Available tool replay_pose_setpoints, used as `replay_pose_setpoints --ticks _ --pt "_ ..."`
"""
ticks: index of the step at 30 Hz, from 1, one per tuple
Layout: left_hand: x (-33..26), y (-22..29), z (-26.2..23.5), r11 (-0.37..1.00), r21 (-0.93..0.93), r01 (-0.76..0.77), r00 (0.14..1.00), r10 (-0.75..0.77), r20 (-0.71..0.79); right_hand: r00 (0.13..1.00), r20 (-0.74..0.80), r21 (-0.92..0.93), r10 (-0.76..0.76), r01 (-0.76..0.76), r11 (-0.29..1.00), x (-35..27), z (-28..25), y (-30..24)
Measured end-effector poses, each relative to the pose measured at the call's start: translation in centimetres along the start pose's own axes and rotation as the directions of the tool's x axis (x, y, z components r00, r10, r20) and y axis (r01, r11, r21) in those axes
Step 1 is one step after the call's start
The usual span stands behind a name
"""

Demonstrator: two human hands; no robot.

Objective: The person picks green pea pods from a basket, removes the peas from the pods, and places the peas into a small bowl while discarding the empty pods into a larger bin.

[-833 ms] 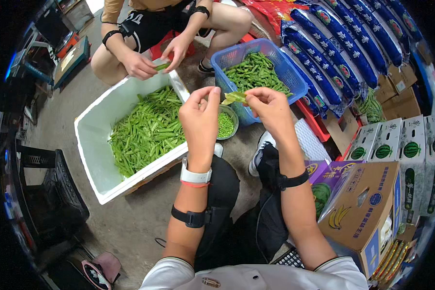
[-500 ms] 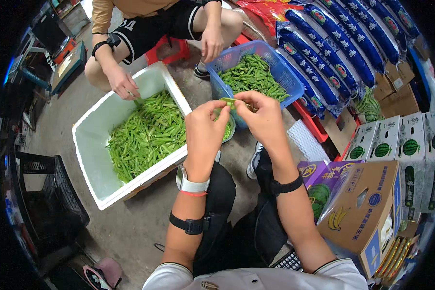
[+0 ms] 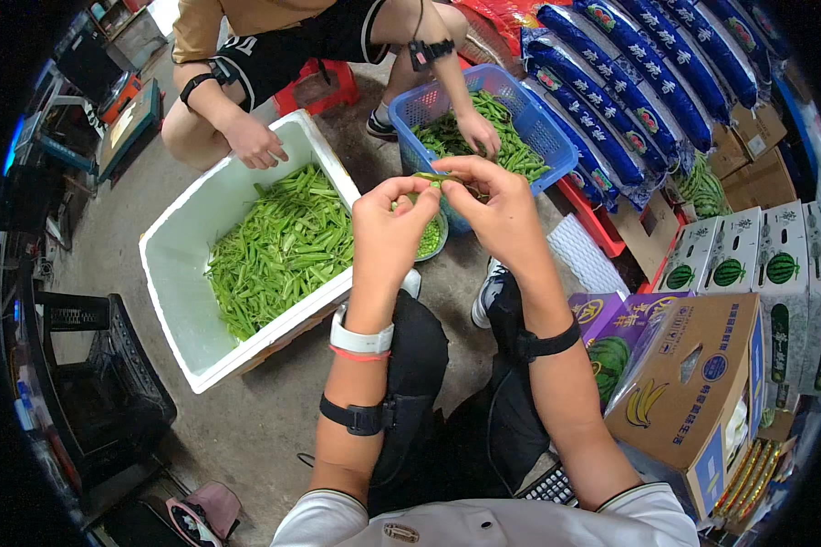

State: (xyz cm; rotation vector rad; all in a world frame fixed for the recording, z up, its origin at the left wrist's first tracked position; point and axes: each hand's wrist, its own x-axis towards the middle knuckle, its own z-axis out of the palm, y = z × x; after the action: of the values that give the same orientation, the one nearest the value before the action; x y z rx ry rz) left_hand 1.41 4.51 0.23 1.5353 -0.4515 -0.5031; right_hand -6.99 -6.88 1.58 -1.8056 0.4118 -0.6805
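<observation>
Above a bowl, my left hand (image 3: 388, 223) and my right hand (image 3: 497, 208) are both closed in a pinch on a green pea pod (image 3: 426, 176). Fingers cover most of the pod. Partly hidden behind my left hand, the bowl (image 3: 444, 235) contains shelled green peas (image 3: 430, 239). To the left stands a white foam box (image 3: 175, 321) with a heap of pods (image 3: 278, 251) inside. Beyond my right hand sits a blue plastic basket (image 3: 556, 137) of more pods (image 3: 518, 150).
Opposite me, a seated person has one hand (image 3: 478, 132) in the blue basket and the other hand (image 3: 255, 143) over the foam box's far edge. On the right are a banana carton (image 3: 680, 392), watermelon boxes (image 3: 730, 255) and blue bags (image 3: 611, 100). A black chair (image 3: 109, 374) stands at left.
The other person's hand has moved from their knee down into the blue basket. Their other hand has risen from the pods. My hands stay together, with the pod shifted slightly.
</observation>
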Motion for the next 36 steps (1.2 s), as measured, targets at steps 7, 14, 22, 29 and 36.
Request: replay_pose_setpoints --ticks 7,14,22,29,36 --pt "0.5 -0.3 -1.1 0.865 -0.389 0.317 0.936 -0.219 0.277 0.997 0.077 -0.128 -0.022 0.032 0.991 0.1 -1.0 0.0" --pt "0.5 -0.4 -1.2 0.87 -0.393 0.298 0.939 -0.194 0.284 0.992 0.099 -0.139 -0.079 0.093 0.986 0.3 -0.9 0.0" --pt "0.4 -0.1 -1.8 0.85 -0.435 0.296 0.947 -0.201 0.251 0.959 0.153 -0.282 -0.239 0.275 0.919 0.8 0.5 -0.7" --pt "0.3 -0.5 -4.7 0.816 -0.501 0.289 0.953 -0.293 0.074 0.93 0.235 -0.372 -0.283 0.355 0.857 1.1 5.3 -0.6" --pt "0.7 -0.7 -9.6 0.811 -0.547 0.208 0.956 -0.287 -0.062 0.959 0.164 -0.22 -0.23 0.263 0.939 2.7 10.3 1.4"
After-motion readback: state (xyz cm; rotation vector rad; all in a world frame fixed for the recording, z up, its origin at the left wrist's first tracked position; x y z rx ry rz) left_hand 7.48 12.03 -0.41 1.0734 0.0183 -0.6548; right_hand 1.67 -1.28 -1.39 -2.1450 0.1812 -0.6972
